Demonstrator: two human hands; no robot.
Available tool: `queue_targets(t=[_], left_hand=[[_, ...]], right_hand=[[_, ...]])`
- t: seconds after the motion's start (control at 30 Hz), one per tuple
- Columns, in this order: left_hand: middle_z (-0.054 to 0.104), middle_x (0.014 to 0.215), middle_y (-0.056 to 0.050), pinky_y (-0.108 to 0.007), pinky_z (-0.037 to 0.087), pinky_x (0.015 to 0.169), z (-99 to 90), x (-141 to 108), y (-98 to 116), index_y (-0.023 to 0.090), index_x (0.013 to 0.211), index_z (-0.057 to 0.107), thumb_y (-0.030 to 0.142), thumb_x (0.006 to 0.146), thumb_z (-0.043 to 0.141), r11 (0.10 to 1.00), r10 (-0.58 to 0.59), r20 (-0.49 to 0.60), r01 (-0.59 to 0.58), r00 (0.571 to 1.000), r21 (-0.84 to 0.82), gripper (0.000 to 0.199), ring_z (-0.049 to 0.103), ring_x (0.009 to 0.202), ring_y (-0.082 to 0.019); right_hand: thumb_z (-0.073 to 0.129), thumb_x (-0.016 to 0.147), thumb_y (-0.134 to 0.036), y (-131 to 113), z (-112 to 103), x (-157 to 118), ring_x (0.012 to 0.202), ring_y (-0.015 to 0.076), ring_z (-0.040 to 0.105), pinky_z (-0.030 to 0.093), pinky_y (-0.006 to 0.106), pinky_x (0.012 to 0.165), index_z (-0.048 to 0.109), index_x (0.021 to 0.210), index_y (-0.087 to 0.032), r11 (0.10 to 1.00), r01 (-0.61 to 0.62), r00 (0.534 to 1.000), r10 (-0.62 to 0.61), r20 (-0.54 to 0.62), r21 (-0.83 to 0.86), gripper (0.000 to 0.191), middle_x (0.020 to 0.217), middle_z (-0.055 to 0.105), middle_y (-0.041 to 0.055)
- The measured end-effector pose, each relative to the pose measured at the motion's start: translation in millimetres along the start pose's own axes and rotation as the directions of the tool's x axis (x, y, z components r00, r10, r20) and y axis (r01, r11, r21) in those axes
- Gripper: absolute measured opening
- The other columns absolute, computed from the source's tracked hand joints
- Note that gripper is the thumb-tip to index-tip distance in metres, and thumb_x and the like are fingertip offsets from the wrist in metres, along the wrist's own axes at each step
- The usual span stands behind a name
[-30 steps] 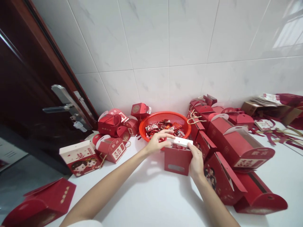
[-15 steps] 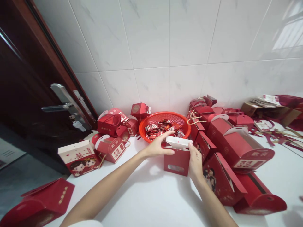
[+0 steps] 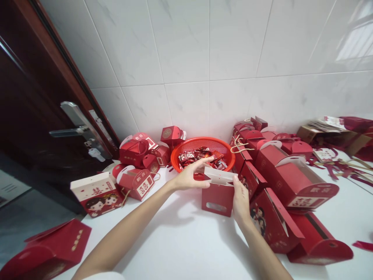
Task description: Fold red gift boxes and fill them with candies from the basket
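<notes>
A red paper gift box (image 3: 217, 198) with a white inside and a cut-out window low on its front stands upright on the white table. Its top is open. My right hand (image 3: 241, 198) grips the box along its right side, thumb near the top corner. At the left top edge is my left hand (image 3: 192, 175), fingers stretched and apart, the thumb close to the box wall; I cannot tell whether it touches. Just behind, an orange-red plastic basket (image 3: 175, 157) holds many small red-wrapped candies (image 3: 201, 154).
Red gift boxes (image 3: 276, 171) crowd the right side; more boxes (image 3: 136, 182) stand at the left. A cartoon-couple box (image 3: 100, 196) and another red box (image 3: 55, 247) sit near the left edge. Ribbons (image 3: 340, 169) lie far right. A tiled wall (image 3: 186, 58) rises behind.
My left hand has drawn slightly left, away from the box's top edge. The box and my right hand have hardly moved. More of a red strip shows at the right edge.
</notes>
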State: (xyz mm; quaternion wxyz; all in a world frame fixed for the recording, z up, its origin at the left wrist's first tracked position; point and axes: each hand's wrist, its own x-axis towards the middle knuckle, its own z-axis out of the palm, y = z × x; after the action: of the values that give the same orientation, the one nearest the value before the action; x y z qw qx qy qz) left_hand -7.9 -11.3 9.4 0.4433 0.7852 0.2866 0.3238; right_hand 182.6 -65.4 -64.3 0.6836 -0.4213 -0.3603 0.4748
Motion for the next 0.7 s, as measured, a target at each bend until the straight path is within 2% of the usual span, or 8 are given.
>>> queue_targets(t=[0.1,0.17,0.2,0.33,0.43,0.57,0.7], left_hand=[[0.066,0.124,-0.010,-0.041,0.049,0.099,-1.5,0,3,0.021,0.117,0.067,0.025,0.079,0.075,0.995,0.049,-0.022,-0.047,0.999,0.085,0.039,0.063,0.114,-0.025],[0.067,0.121,-0.010,-0.043,0.048,0.100,-1.6,1,5,0.019,0.096,0.072,0.023,0.081,0.071,0.979,0.090,-0.030,-0.083,0.996,0.188,0.015,0.063,0.114,-0.025],[0.067,0.121,-0.009,-0.043,0.048,0.101,-1.6,2,7,0.019,0.090,0.073,0.022,0.082,0.069,0.969,0.106,-0.030,-0.096,0.994,0.230,0.010,0.063,0.114,-0.025],[0.069,0.117,-0.009,-0.038,0.050,0.097,-2.2,5,13,0.019,0.089,0.076,0.016,0.089,0.055,0.954,0.130,-0.045,-0.112,0.991,0.277,0.021,0.065,0.109,-0.021],[0.070,0.115,-0.008,-0.037,0.050,0.097,-3.3,6,17,0.020,0.087,0.077,0.018,0.089,0.057,0.936,0.128,-0.054,-0.102,0.990,0.337,0.021,0.066,0.106,-0.021],[0.068,0.121,-0.009,-0.040,0.049,0.099,-2.2,8,23,0.021,0.088,0.078,0.026,0.088,0.064,0.873,0.088,0.011,-0.083,0.996,0.480,0.015,0.065,0.110,-0.024],[0.066,0.125,-0.010,-0.038,0.050,0.095,2.2,13,30,0.019,0.085,0.078,0.021,0.086,0.064,0.815,0.040,0.098,-0.089,0.994,0.572,0.014,0.064,0.111,-0.026]], right_hand=[[0.063,0.084,-0.066,-1,1,0,0.100,0.0276,0.071,0.054,0.035,0.091,0.078,0.099,-0.016,1.000,0.017,1.000,-0.016,0.011,-0.015,0.054,0.093,0.079,0.0079],[0.063,0.083,-0.067,-1,1,-1,0.096,0.0276,0.072,0.056,0.035,0.086,0.077,0.094,-0.016,0.999,0.031,0.999,-0.031,0.016,-0.023,0.054,0.093,0.079,0.0079],[0.063,0.083,-0.067,-1,1,-1,0.094,0.0276,0.072,0.057,0.034,0.083,0.077,0.091,-0.016,0.999,0.034,0.999,-0.034,0.017,-0.025,0.053,0.093,0.079,0.0080],[0.062,0.085,-0.066,-1,1,-1,0.089,0.0276,0.073,0.057,0.033,0.076,0.075,0.087,-0.017,0.999,0.038,0.999,-0.037,0.027,-0.022,0.051,0.089,0.079,0.0081],[0.060,0.086,-0.066,-2,1,-1,0.087,0.0266,0.072,0.056,0.032,0.075,0.076,0.089,-0.017,0.997,0.062,0.997,-0.061,0.041,-0.039,0.051,0.088,0.078,0.0077],[0.060,0.085,-0.067,-3,1,0,0.085,0.0249,0.071,0.055,0.031,0.074,0.076,0.088,-0.016,0.993,0.093,0.995,-0.090,0.036,-0.069,0.054,0.092,0.078,0.0079],[0.060,0.084,-0.068,-1,0,1,0.081,0.0238,0.069,0.053,0.030,0.071,0.077,0.091,-0.015,0.992,0.096,0.995,-0.093,0.041,-0.082,0.056,0.091,0.077,0.0081]])
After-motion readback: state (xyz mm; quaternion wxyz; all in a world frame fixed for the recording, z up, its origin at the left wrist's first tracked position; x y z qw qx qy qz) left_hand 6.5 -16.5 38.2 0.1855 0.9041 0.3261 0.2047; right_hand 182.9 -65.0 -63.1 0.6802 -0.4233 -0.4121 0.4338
